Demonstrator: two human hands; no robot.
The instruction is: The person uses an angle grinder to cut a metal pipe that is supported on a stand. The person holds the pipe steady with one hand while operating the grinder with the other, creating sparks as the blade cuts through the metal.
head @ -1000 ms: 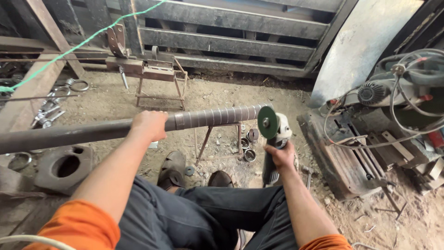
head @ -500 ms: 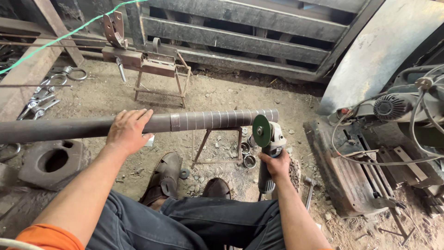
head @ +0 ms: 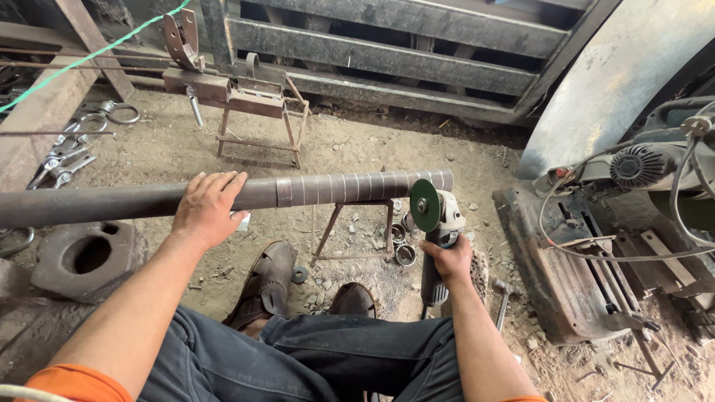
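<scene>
Dirt workshop floor [head: 447, 149], left hand [head: 205, 208] resting flat on pipe [head: 328, 190], right hand [head: 447, 260] gripping grinder [head: 436, 223]

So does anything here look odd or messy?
The grinder in the right hand shows no disc guard from this side. Short cut rings lie scattered in the dirt under the pipe, beside a sandalled foot.

You stand on a dusty dirt floor [head: 372, 149]. Ahead of you is a wall of dark horizontal planks [head: 387, 52], and daylight falls on a grey metal sheet [head: 618, 67].
</scene>
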